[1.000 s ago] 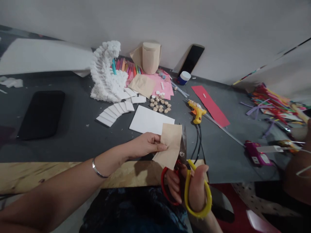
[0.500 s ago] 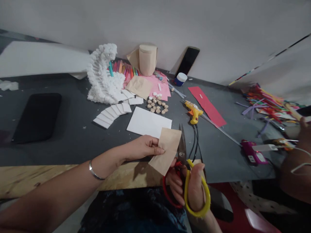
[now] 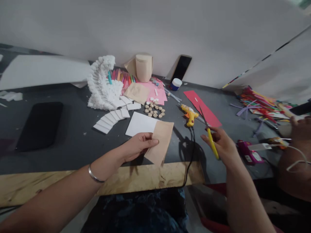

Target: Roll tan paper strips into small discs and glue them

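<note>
My left hand [image 3: 137, 147] pinches a tan paper rectangle [image 3: 160, 140] by its left edge, holding it just above the table's front edge. My right hand [image 3: 222, 145] is off to the right, its fingers closed round the yellow-handled scissors [image 3: 209, 134], whose blades point up and away toward the red paper strip [image 3: 202, 108]. The scissors are well apart from the tan paper. A white card [image 3: 140, 124] lies flat on the grey table [image 3: 73, 136] just behind the tan paper.
A yellow glue gun [image 3: 190, 115] with a black cord lies between my hands. A white foam sculpture [image 3: 102, 84], white foam tiles, small wooden discs [image 3: 154, 111], a pink sheet and a tan paper roll [image 3: 143, 67] stand further back. A black pad [image 3: 40, 125] lies left. Another person's arm [image 3: 295, 152] is at right.
My right hand swung the scissors away from the tan paper, out to the right and upward. My left hand kept hold of the paper and lowered it slightly.
</note>
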Tool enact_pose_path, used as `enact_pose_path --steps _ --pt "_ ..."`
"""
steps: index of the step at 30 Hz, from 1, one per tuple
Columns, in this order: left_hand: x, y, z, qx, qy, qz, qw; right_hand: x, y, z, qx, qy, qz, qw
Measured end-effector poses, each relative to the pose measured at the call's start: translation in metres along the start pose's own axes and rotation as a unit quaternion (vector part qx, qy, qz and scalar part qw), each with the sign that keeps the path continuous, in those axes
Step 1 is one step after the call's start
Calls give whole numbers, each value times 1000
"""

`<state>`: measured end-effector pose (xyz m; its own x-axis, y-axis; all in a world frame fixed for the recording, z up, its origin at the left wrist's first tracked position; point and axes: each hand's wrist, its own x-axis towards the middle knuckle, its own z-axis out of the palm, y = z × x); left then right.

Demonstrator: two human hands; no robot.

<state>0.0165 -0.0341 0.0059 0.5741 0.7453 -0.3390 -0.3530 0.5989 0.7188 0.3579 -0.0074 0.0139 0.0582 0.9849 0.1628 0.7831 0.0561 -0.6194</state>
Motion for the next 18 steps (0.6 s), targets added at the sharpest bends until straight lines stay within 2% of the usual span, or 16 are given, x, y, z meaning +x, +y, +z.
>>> enact_pose_path --steps 3,5,8,10,13,14,15,16,17,18 --pt "0 3 -1 -18 7 2 1000 24 25 5 -75 31 15 997" --pt "0 4 0 -21 14 6 1000 34 37 10 -114 27 24 993" --pt "0 4 0 -16 29 11 999 44 44 14 -153 26 23 988" --pt "0 3 0 -14 46 20 999 45 39 15 -195 35 -12 980" --pt "1 2 1 -24 60 31 997 40 10 14 -211 86 -76 971" --pt "1 2 2 -26 63 31 997 37 -5 15 -184 102 -76 975" --pt "1 2 2 -25 67 30 997 34 -22 18 -140 89 -67 984" --pt "1 3 3 -22 72 30 997 30 -39 22 -80 44 -59 994" --pt "1 3 4 -16 75 31 997 27 -57 28 -2 -30 -66 997" --pt "1 4 4 -11 76 31 997 25 -73 35 67 -115 -73 988"
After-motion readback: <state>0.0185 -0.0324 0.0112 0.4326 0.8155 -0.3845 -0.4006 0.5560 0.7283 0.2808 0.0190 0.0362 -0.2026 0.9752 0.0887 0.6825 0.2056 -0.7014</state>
